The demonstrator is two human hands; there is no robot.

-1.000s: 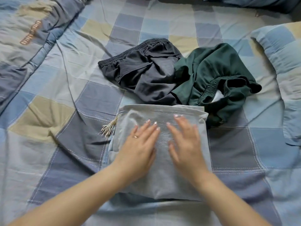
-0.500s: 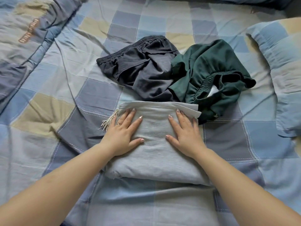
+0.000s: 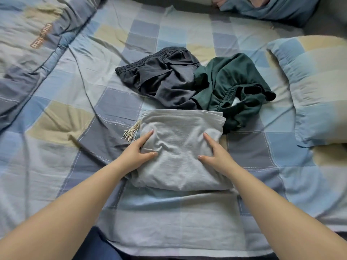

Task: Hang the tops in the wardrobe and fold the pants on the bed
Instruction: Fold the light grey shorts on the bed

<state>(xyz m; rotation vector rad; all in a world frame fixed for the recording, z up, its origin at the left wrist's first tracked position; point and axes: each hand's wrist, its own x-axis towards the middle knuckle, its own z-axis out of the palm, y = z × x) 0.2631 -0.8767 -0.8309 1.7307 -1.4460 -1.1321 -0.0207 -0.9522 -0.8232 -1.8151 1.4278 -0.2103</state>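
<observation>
Grey folded pants point(image 3: 180, 151) are being gripped at both sides, left hand point(image 3: 137, 154) and right hand point(image 3: 216, 154) curling underneath; lifting evenly should be keeping the folds intact on the bed point(image 3: 56, 166).

The folded grey pants point(image 3: 180, 147) look like soft, matt, slightly nubbly cloth; the dark grey shorts point(image 3: 161, 79) are smoother with faint sheen; the checked bed sheet point(image 3: 56, 102) is creased woven cotton.
</observation>
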